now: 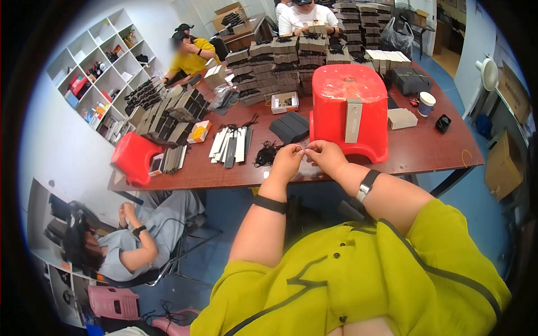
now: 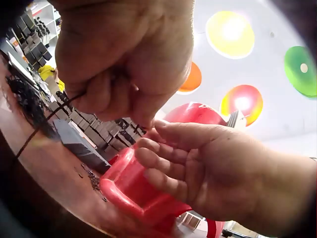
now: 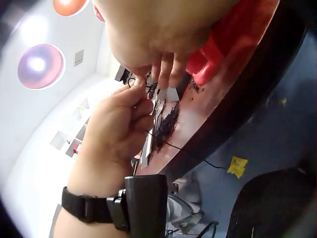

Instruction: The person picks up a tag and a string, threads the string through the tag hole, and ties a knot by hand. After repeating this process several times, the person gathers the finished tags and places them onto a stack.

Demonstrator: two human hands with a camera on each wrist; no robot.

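A thin black cord (image 2: 42,123) trails out of my left hand (image 1: 287,161), whose fingers curl round it. My right hand (image 1: 328,157) meets the left fingertips at the table's front edge, pinching at the cord between thumb and forefinger. In the right wrist view a small loop of the cord (image 3: 131,81) shows at the joined fingertips. The right hand's other fingers are loosely bent in the left wrist view. Just left of the hands lies a tangled heap of black cords (image 1: 268,155). Behind the hands stands an upturned red stool (image 1: 350,92) with a grey tag strip (image 1: 353,120) on its side.
White and dark strips (image 1: 231,147) lie left on the table (image 1: 224,178), with a dark stack (image 1: 290,127) behind the hands. Tall piles of grey bundles (image 1: 274,64) line the back. A cup (image 1: 426,104) stands right. A seated person (image 1: 134,246) is at the left.
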